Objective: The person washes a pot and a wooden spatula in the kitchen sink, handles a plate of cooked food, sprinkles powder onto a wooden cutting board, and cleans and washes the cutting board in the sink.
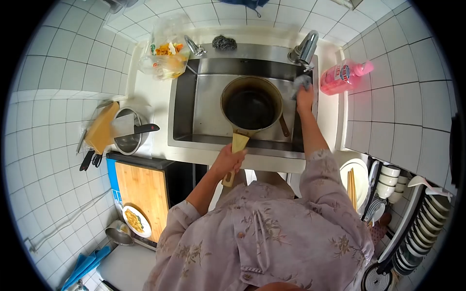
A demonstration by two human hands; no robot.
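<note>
A deep saucepan (251, 103) with a dark inside and a tan rim sits over the steel sink (206, 116). My left hand (228, 161) is wrapped round its pale yellow handle (240, 141), which points toward my body. At the sink's right side, below the chrome faucet (305, 47), my right hand (305, 98) grips a grey rag or scrubber (302, 81); which of these it is I cannot tell. A brown handle (284, 126) shows in the sink beside the saucepan, and what it belongs to is hidden.
A pink detergent bottle (345, 76) stands right of the sink. Behind it lies a steel wool scrubber (224, 42). At left are a bag of food scraps (167, 53), a cleaver (133, 127) over a metal bowl (128, 141), and a cutting board (141, 186). Plates (427, 223) fill a rack at right.
</note>
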